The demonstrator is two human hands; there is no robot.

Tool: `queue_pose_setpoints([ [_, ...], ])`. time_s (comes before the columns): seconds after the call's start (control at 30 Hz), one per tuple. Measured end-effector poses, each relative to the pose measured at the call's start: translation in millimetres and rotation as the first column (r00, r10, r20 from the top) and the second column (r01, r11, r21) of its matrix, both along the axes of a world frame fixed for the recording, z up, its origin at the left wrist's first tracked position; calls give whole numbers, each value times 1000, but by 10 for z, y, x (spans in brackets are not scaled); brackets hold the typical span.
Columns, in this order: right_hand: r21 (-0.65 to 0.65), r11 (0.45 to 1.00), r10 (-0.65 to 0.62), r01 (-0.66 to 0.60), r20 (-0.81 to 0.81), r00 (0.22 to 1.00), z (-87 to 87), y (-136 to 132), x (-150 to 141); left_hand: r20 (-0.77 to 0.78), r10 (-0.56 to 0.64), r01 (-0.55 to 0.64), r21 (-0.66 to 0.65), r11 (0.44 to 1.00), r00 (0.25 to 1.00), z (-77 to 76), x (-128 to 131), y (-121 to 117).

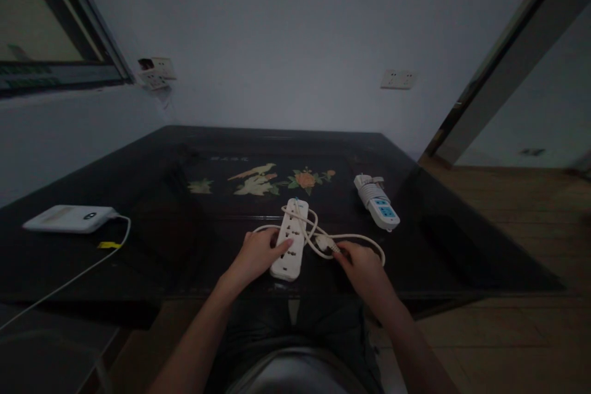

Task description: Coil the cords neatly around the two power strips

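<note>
A white power strip lies lengthwise near the front edge of the dark table, its sockets facing up. My left hand grips its left side, the thumb on top and the other fingers partly hidden beside it. Loose loops of the strip's white cord spread over its upper part and out to the right. At the right, my right hand is closed on the neck of the cord's plug, whose body points left toward the strip.
A second power strip, wrapped in its grey cord, lies to the right. At the left sits a white box-like device with a cable trailing off the table. Wall sockets are above the glossy black table.
</note>
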State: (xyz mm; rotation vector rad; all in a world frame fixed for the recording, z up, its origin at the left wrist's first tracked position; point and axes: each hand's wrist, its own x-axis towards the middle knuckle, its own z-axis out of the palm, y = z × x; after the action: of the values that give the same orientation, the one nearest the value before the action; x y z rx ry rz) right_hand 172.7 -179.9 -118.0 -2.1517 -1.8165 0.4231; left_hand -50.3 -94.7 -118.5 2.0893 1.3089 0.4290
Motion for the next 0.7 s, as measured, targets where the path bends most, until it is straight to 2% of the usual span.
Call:
queue_pose_setpoints([
  [0.1, -46, 999, -24, 27, 81, 996, 48, -13, -60, 211, 43, -16, -126, 992, 977, -64, -7, -26],
  [0.23, -85, 995, -40, 53, 150, 988, 126, -51, -106, 466, 112, 38, -300, 953, 878, -125, 4, -88],
  [0.43, -108, 992, -52, 70, 161, 986, 133, -74, -89, 601, 78, 78, -228, 970, 795, -162, 54, -186],
  [0.7, -39, 997, -56, 60, 88, 995, 99, 20, -82, 595, 90, 13, -166, 986, 799, -193, 52, -245],
])
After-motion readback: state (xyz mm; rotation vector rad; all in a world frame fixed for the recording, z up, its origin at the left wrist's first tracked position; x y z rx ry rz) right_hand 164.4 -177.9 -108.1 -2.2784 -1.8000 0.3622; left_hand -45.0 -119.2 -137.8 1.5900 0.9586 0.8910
